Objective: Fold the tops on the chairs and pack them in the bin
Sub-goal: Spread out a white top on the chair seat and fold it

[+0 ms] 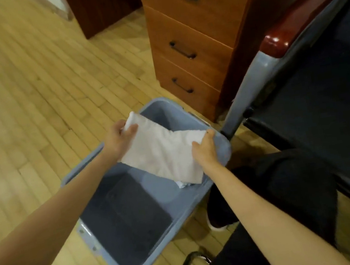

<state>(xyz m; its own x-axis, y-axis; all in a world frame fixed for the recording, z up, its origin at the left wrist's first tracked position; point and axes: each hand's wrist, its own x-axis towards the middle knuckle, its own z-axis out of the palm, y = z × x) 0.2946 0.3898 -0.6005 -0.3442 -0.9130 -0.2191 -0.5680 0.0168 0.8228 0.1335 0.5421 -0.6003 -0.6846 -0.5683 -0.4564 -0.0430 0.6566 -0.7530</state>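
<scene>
Folded white top (163,154) held over the open blue-grey bin (87,166) on the wooden floor (15,100). Left hand (119,139) pinches its far corner, fingers (131,129) closed on the cloth; right hand (204,149) grips the near edge. Another pale garment (183,184) shows beneath inside the bin. Chair (298,80) just beside, drawer unit (194,26) behind.

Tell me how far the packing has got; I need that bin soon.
Done: one white top is folded into a flat rectangle. In hand: the left hand and right hand grip its ends, holding it over the blue bin. Something pale already lies beneath it. Left: lowering this top in; the chair seat shows no further tops, though it is only partly in view.
</scene>
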